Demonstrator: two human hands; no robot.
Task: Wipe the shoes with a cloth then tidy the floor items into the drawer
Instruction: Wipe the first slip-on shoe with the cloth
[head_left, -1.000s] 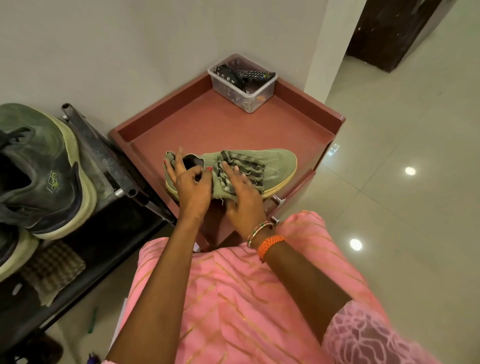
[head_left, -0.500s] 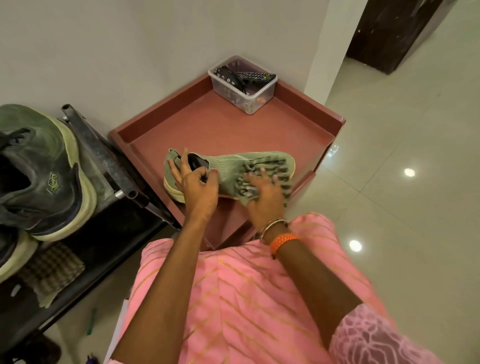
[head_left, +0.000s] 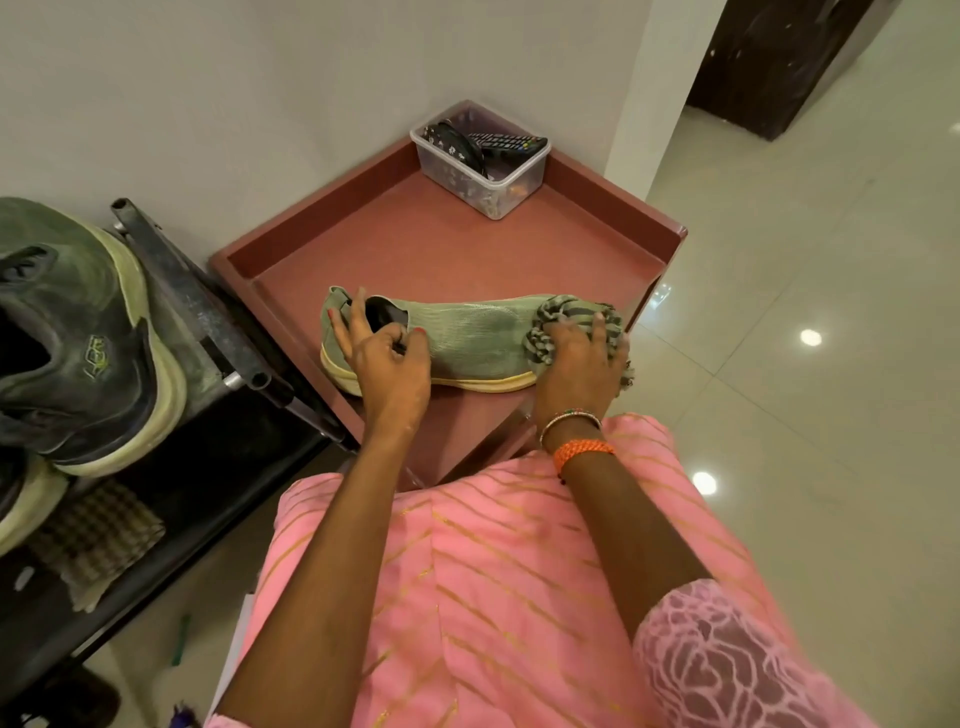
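A pale green slip-on shoe (head_left: 470, 343) lies on its side on the red-brown cabinet top (head_left: 447, 244), toe to the right. My left hand (head_left: 387, 358) grips the shoe at its heel opening, thumb and fingers pinching the collar. My right hand (head_left: 579, 358) holds a bunched grey-and-green striped cloth (head_left: 558, 317) and presses it over the shoe's toe, hiding the toe tip. The cabinet's drawer front below is mostly hidden by my arms and pink clothing.
A clear plastic box (head_left: 480, 161) with remotes sits in the cabinet's back corner. To the left, a black metal rack (head_left: 208, 322) carries dark green sneakers (head_left: 78, 332) and a checked cloth (head_left: 98, 540). Glossy tiled floor (head_left: 805, 364) spreads to the right.
My right hand has slid the cloth along the shoe from its middle to the toe. My left hand stays on the heel opening.
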